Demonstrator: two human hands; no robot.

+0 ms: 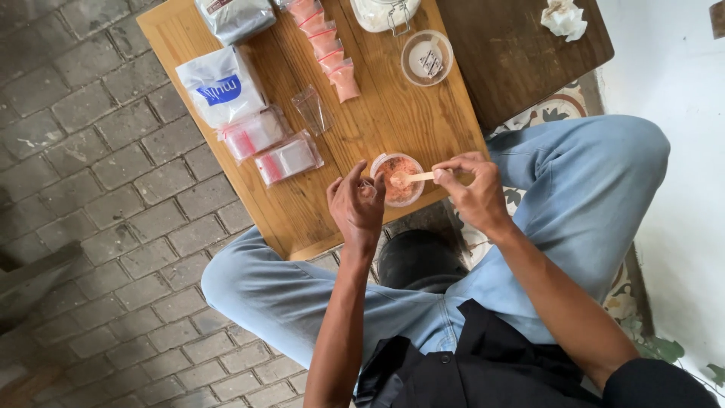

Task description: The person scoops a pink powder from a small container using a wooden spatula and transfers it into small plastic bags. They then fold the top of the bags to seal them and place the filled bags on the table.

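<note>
- We are looking down on a wooden counter (393,113) standing on a grey brick floor (83,189), with a darker wooden counter (521,53) butting against its far side.
- We are seeing the person's knees in light blue jeans (596,181) spreading on either side of the counter's near corner.
- A white pouch with a blue mark (220,85) is lying near the counter's left edge, and a grey foil pouch (236,17) is lying beyond it.
- Two stacks of small clear zip bags with red strips (272,147) are lying just beside the white pouch.
- A row of small filled pink sachets (326,47) is running along the middle of the counter.
- A clear lidded tub (427,57) is sitting well apart from the hands.
- The left hand (356,205) is curling loosely around a tiny clear bag (368,187), its fingers half closed, just beside the cup.
- The right hand (472,189) is pinching a wooden spoon (414,178) between thumb and fingers.
- A small clear cup of pink powder (398,179) is sitting at the counter's near edge between both hands, with the spoon's bowl dipping into it.
</note>
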